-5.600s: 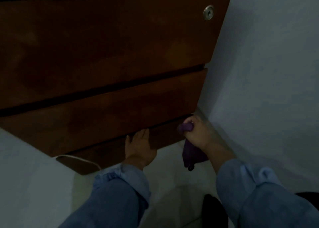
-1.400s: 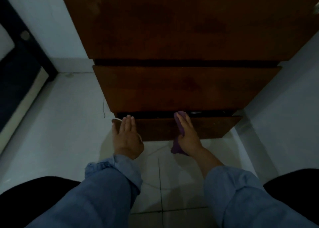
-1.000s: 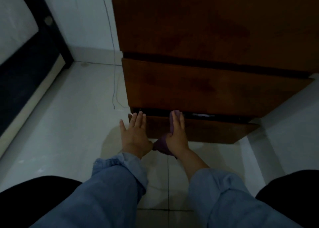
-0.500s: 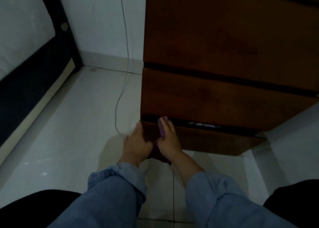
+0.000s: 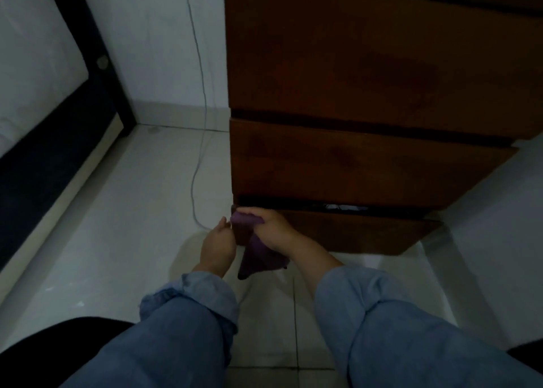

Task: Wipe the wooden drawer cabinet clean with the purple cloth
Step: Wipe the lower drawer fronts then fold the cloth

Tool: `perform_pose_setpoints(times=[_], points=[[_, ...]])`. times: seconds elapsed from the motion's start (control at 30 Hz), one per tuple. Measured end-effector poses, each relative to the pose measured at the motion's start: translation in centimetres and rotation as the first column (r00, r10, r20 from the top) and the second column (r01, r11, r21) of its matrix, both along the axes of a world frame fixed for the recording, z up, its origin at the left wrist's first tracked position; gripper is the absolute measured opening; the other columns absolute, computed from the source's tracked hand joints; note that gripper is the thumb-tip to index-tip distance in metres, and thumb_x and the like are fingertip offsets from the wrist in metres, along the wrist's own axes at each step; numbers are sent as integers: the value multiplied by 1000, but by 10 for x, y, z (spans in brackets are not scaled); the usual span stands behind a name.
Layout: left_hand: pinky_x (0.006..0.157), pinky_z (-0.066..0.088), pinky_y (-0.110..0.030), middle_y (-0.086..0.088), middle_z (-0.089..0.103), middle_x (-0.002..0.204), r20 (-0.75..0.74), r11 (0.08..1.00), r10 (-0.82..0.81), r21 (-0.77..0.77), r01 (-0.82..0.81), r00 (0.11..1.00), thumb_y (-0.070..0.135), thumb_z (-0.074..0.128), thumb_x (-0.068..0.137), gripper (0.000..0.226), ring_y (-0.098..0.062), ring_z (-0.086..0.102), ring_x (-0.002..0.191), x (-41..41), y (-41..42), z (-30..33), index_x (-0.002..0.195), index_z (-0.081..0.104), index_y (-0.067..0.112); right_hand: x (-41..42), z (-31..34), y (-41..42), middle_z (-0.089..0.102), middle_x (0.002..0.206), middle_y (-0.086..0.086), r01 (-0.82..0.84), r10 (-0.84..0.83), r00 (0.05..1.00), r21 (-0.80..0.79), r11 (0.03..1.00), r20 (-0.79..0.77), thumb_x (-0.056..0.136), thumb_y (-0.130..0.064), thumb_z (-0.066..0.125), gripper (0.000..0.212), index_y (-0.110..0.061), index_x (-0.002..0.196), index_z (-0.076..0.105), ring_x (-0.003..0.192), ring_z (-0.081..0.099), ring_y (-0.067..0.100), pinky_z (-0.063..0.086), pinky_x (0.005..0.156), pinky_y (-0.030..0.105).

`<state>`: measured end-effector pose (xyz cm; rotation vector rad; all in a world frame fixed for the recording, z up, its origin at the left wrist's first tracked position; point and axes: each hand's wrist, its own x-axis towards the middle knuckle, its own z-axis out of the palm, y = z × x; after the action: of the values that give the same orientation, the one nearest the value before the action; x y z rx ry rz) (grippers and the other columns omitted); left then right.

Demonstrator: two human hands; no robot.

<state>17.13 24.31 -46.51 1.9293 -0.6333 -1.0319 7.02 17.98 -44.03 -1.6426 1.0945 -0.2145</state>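
Note:
The dark wooden drawer cabinet (image 5: pixel 367 79) fills the upper right of the head view, with three drawer fronts. The bottom drawer (image 5: pixel 352 232) stands slightly ajar. My right hand (image 5: pixel 273 229) grips the purple cloth (image 5: pixel 258 252) at the bottom drawer's top left corner; the cloth's loose end hangs below my palm. My left hand (image 5: pixel 219 245) rests against the cabinet's left edge beside that corner, fingers straight and pointing up. Both forearms wear rolled blue denim sleeves.
A thin white cable (image 5: pixel 199 117) runs down the wall and along the tiled floor (image 5: pixel 117 226) left of the cabinet. A dark bed frame with a white mattress (image 5: pixel 35 73) lies at the far left. A white wall (image 5: pixel 499 211) stands right of the cabinet.
My right hand slid the cloth leftward along the bottom drawer's top edge to its left corner and curled round it. My left hand shifted onto the cabinet's left edge. The view swung left.

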Motion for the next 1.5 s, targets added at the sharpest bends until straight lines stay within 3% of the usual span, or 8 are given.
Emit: perform_pose_setpoints(times=[0.13, 0.33, 0.4, 0.53, 0.73, 0.9, 1.17, 1.5], points=[[93, 42, -36, -16, 57, 129, 320, 956, -293, 93, 278, 901, 29, 33, 93, 45, -34, 55, 115, -18, 5, 8, 133, 47, 13, -57, -4, 3, 48, 141, 0, 191, -190, 980, 12, 982, -59, 96, -20, 44, 39, -28, 134, 49, 128, 45, 22, 33, 104, 28], [119, 14, -41, -3, 5, 160, 533, 630, -765, 502, 592, 362, 25, 42, 93, 72, -18, 10, 147, -79, -13, 7, 152, 2, 16, -166, -33, -7, 31, 151, 11, 619, -609, 784, 70, 783, -123, 98, -25, 40, 58, -30, 150, 13, 105, 54, 25, 42, 76, 29], [119, 5, -43, -1, -8, 160, 541, 537, -814, 561, 630, 212, 22, 42, 93, 76, -15, -3, 147, -100, -20, 9, 152, -6, 16, -185, -41, -16, 36, 148, 14, 751, -746, 658, 163, 640, -100, 96, -28, 46, 69, -26, 150, 4, 114, 52, 30, 49, 86, 39], [117, -4, -48, -2, -19, 158, 516, 375, -855, 689, 620, -56, 22, 42, 93, 80, -16, -14, 146, -126, -36, 1, 151, -12, 15, -220, -84, -57, 53, 130, 21, 867, -927, 374, 345, 360, 25, 86, -18, 53, 55, -10, 138, 38, 113, 56, 38, 45, 98, 55], [112, -16, -54, -7, -28, 155, 460, 306, -808, 861, 406, -369, 36, 36, 93, 81, -21, -24, 143, -136, -59, -15, 148, -19, 11, -227, -59, -81, 59, 110, 19, 858, -960, 258, 432, 279, 108, 93, -4, 42, 24, -9, 111, 56, 97, 57, 30, 47, 88, 44], [106, -25, -56, -6, -31, 153, 500, 376, -760, 859, 348, -414, 38, 30, 95, 78, -20, -27, 142, -137, -60, -29, 147, -22, 12, -226, -51, -88, 54, 129, 21, 835, -974, 194, 501, 225, 115, 100, -8, 35, 34, -4, 131, 48, 103, 54, 28, 43, 96, 42], [108, -24, -56, -5, -32, 152, 531, 426, -770, 841, 335, -355, 38, 28, 94, 77, -19, -25, 143, -145, -73, -29, 146, -24, 14, -221, -55, -103, 57, 124, 22, 852, -963, 236, 450, 268, 128, 98, -9, 37, 19, -12, 99, 56, 111, 56, 35, 43, 101, 52], [108, -21, -59, -5, -31, 153, 522, 426, -776, 848, 316, -354, 44, 29, 94, 79, -21, -25, 143, -149, -78, -25, 146, -23, 15, -232, -46, -100, 59, 111, 12, 756, -972, 208, 612, 230, 108, 93, -11, 48, 29, -4, 121, 50, 102, 59, 28, 51, 91, 45]])
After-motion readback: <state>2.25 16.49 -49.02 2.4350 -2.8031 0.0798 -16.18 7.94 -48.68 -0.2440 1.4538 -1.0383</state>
